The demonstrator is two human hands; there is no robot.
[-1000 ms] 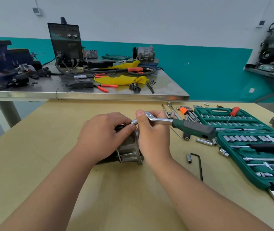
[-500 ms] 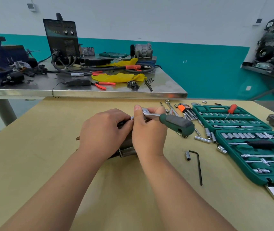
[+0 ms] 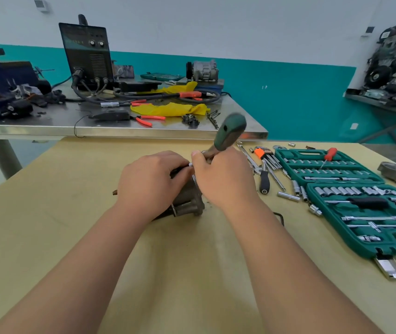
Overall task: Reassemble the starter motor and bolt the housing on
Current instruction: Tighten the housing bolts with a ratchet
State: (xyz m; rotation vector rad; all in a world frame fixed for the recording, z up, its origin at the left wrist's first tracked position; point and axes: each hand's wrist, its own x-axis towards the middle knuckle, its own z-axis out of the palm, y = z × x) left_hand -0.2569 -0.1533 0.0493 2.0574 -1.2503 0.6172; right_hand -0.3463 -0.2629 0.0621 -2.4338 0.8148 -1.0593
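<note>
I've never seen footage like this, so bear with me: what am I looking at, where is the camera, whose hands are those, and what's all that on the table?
There is no machine here, just a person's two bare hands. They are filmed by one wide camera worn on the person's head, looking forward and down. The left hand grips a starter motor lying on the table. The right hand holds a ratchet near its head, at the motor. Its green handle sticks up and is blurred. To the right lie an open green socket set, loose sockets and hex keys. Behind stands a steel bench with a welder and other tools.
</note>
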